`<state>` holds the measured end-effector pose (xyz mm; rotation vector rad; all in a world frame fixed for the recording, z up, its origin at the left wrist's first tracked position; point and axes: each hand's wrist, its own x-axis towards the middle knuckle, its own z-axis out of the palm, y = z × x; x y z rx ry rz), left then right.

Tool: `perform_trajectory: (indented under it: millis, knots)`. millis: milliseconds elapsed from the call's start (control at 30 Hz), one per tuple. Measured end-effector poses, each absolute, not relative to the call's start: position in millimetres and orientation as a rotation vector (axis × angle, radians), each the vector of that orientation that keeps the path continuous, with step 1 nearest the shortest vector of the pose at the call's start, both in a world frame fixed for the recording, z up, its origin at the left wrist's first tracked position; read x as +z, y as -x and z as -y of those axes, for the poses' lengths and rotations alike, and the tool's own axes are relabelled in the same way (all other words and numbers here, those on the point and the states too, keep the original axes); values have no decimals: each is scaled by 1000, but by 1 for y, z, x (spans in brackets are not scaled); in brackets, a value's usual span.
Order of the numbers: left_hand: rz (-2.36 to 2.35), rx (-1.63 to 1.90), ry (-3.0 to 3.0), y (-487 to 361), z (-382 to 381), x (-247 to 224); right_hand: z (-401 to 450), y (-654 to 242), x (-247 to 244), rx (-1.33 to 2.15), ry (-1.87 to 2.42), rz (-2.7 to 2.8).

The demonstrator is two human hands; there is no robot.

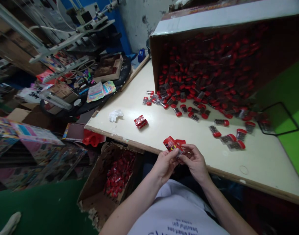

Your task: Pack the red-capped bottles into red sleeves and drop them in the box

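The work surface is a cream table running from the far left to the near right, with a brown strip along its near edge. A cardboard carton lies on its side at the far right of the table, with its open end facing the person. Red-capped packets fill the carton and spill from its mouth across the tabletop, the loose ones forming a scattered band along the carton's near side.

A smaller carton stands below the near table edge, left of the person, and holds a heap of red packets. Beyond the table's left edge, a black stand carries books, papers and assorted small items.

Two items lie apart from the spill on the tabletop: a red bundle and, farther left, a crumpled white glove. Neither touches the other.

The left hand and right hand are held together just beyond the table's near edge, over the person's white shirt. Between them is the held packet, red with dark print. The fingers of both hands are closed narrowly on it, pinching it from either side. Its exact fold and the fingertip contact points are partly hidden.
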<state>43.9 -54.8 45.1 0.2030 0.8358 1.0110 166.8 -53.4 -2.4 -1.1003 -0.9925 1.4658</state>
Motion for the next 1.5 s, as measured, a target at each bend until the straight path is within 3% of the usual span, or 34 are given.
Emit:
perform_trajectory:
  millis: [533,633,733,833,967,1067,1233,1367,1500]
  knots:
    - [-967,998,-218,-26,56,32,46,-174,-6,1459,1196,1097]
    - [-1196,1040,-268,24,63,7,21,-217,-15,1193,1407,1278]
    - [-1618,1035,-303,105,81,-35,-17,-277,-31,697,1761,1555]
    - [-2136,815,-431,189,109,-72,-57,-324,-48,319,2098,1692]
    - [-2494,134,-735,247,133,-84,-90,-337,-65,309,2366,1810]
    - [-2562,147,-945,222,119,-69,-90,-322,-68,376,2341,1895]
    - [-2043,769,-1312,84,55,-44,-51,-286,-65,476,1893,1945]
    - [-1868,671,-1354,-20,19,-47,-10,-267,-71,574,1625,1861]
    - [-1936,538,-1454,-57,8,-58,16,-266,-86,575,1553,1828]
